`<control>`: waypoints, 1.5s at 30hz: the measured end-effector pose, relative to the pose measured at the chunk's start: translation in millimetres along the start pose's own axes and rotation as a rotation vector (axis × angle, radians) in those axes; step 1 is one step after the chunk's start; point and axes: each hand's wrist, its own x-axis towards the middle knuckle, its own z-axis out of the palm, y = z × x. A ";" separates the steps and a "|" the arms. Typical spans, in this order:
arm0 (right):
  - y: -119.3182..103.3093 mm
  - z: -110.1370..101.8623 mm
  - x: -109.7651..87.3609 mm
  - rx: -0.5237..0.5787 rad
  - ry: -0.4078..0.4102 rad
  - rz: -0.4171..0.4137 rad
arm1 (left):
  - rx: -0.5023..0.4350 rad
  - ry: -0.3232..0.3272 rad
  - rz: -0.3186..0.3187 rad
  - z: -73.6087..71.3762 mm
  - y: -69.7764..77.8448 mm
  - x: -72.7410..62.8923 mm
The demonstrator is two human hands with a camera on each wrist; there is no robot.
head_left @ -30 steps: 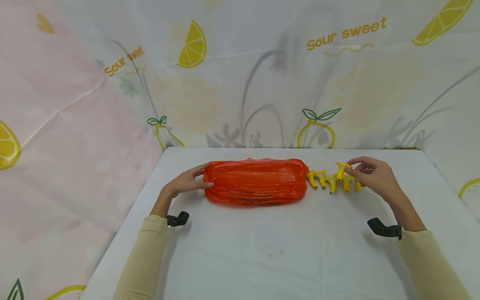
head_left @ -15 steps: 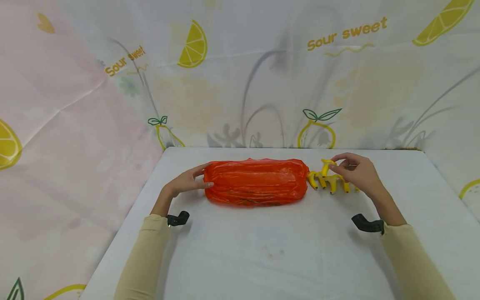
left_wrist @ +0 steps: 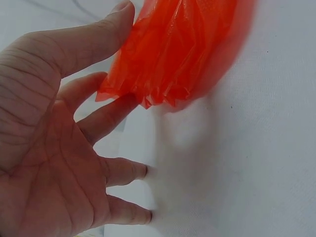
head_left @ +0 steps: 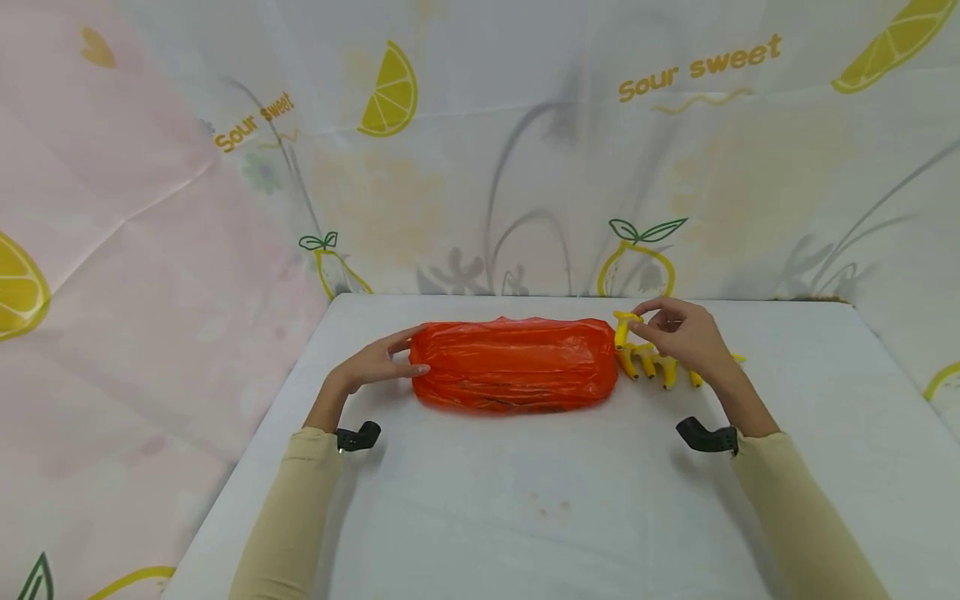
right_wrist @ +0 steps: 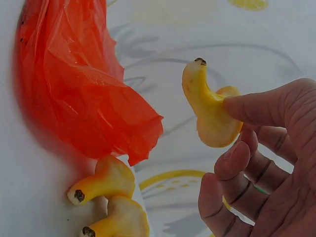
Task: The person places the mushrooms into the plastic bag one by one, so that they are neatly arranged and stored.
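A small, glossy yellow piece shaped like a stubby banana, with a dark tip and a flared, rounded end [right_wrist: 210,116], is pinched between the thumb and fingers of a person's right hand [head_left: 681,333], held up just beside the near end of an oblong bundle of thin, wrinkled red plastic [head_left: 517,362]. The right wrist view shows a gap between the piece and the plastic's loose, ragged edge. Below, a row of similar yellow pieces [head_left: 667,371] runs from that end of the bundle out past the right hand, partly hidden behind it; two lie close to the plastic's edge, dark tips showing. At the opposite end, the left hand [head_left: 372,364] has its fingers spread apart and fairly straight, the thumb and the nearest fingers against the crinkled plastic. Everything lies on a white surface [head_left: 487,500]. Both forearms wear beige sleeves [head_left: 288,504], with a black curved device [head_left: 358,437] at each wrist. Behind hangs a pale cloth backdrop [head_left: 442,200], pink at one side, printed with yellow lemon slices [head_left: 390,90], outlined lemons and the orange words "Sour sweet" [head_left: 700,68].
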 end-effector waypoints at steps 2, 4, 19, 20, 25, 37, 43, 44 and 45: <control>-2.1 2.4 2.0 0.005 -0.007 -0.005 | -0.004 -0.002 0.001 -0.3 -0.2 0.2; -4.0 5.3 3.9 0.007 -0.012 -0.007 | -0.006 -0.003 -0.002 -0.4 -0.5 0.0; -16.4 30.6 18.8 0.035 -0.050 -0.028 | -0.008 -0.010 0.013 -0.4 -3.9 2.5; -17.6 32.1 19.5 0.039 -0.051 -0.035 | -0.007 -0.010 0.013 -0.4 -4.0 2.5; -23.7 39.3 21.8 0.046 -0.046 -0.055 | 0.002 -0.006 0.013 -0.6 -3.0 1.6; -33.6 65.8 30.7 0.093 -0.087 -0.066 | 0.003 -0.003 0.002 -0.3 -3.5 1.2; -37.1 80.4 35.1 0.145 -0.112 -0.072 | 0.006 -0.001 -0.002 -0.2 -6.8 3.7; -37.6 82.8 35.6 0.158 -0.117 -0.075 | 0.008 -0.002 -0.001 -0.1 -7.1 4.0; -37.4 85.2 36.4 0.164 -0.121 -0.079 | 0.008 -0.002 -0.002 -0.1 -7.3 4.1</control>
